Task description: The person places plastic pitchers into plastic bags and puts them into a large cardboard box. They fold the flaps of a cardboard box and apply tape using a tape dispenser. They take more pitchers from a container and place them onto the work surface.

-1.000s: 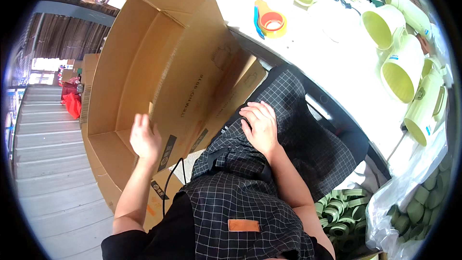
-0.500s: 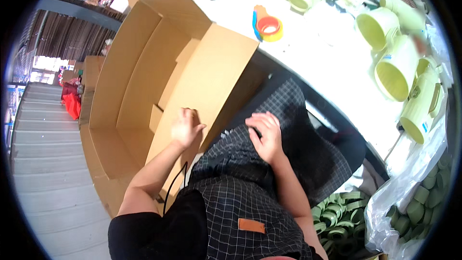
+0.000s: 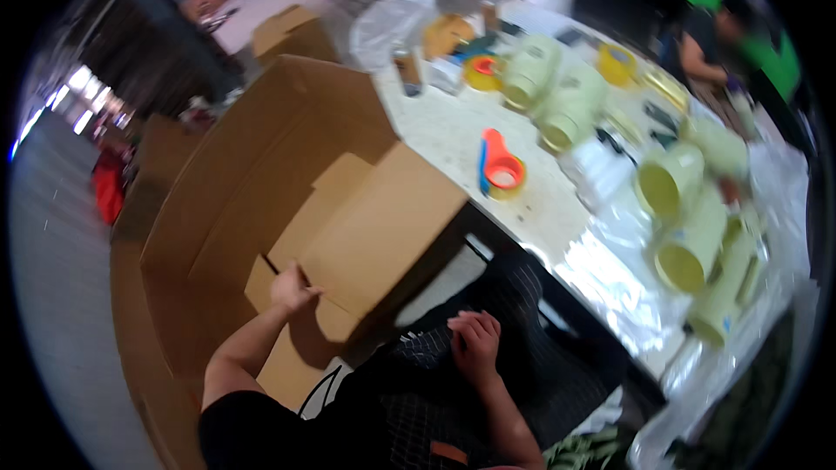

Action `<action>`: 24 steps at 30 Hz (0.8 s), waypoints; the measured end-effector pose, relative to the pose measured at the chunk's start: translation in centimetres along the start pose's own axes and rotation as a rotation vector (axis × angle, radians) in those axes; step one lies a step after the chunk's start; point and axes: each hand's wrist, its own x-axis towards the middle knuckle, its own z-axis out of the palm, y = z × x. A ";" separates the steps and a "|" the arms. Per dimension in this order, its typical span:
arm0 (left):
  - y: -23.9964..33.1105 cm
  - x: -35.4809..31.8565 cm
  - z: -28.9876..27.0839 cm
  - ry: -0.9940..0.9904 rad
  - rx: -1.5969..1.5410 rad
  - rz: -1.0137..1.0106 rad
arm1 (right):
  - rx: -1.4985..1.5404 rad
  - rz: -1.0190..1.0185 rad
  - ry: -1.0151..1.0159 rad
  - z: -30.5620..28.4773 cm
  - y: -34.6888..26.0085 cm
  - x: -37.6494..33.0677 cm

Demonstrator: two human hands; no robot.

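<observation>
A large open cardboard box (image 3: 374,235) stands in front of me on the left, its flaps folded outward. My left hand (image 3: 293,289) is at the near side of the box, fingers closed about a flap edge and thumb pointing right; part of its grip is hidden. A hand-shaped shadow falls on the cardboard just below it. Over my lap, above the dark checked apron (image 3: 531,339), hovers my right hand (image 3: 476,341). Its fingers are loosely bent, with nothing visible in them, and it is apart from the box.
On the white table (image 3: 444,144) to the right lie a tape dispenser (image 3: 502,170) with an orange and blue holder, several pale green jug bodies (image 3: 684,252) and clear plastic sheeting (image 3: 623,283). A co-worker (image 3: 701,52) is at the far right. Green parts (image 3: 592,451) lie below.
My view has tilted up and shows more of the table's far side. My left hand has shifted from atop the near flap to its edge. The right hand's fingers have curled a little more.
</observation>
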 end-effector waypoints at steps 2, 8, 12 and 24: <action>-3.1 1.8 1.4 0.121 0.095 0.036 | -0.006 0.009 -0.034 -0.1 -0.3 -0.6; -7.9 -0.3 2.8 0.107 0.126 -0.061 | 0.052 -0.037 -0.074 1.3 -1.7 -0.6; -5.3 5.1 1.0 0.008 -0.114 0.059 | 0.030 -0.063 -0.069 3.8 -2.0 1.1; 5.2 2.0 7.1 0.455 -0.176 0.532 | 0.033 -0.210 -0.076 6.8 -1.2 0.4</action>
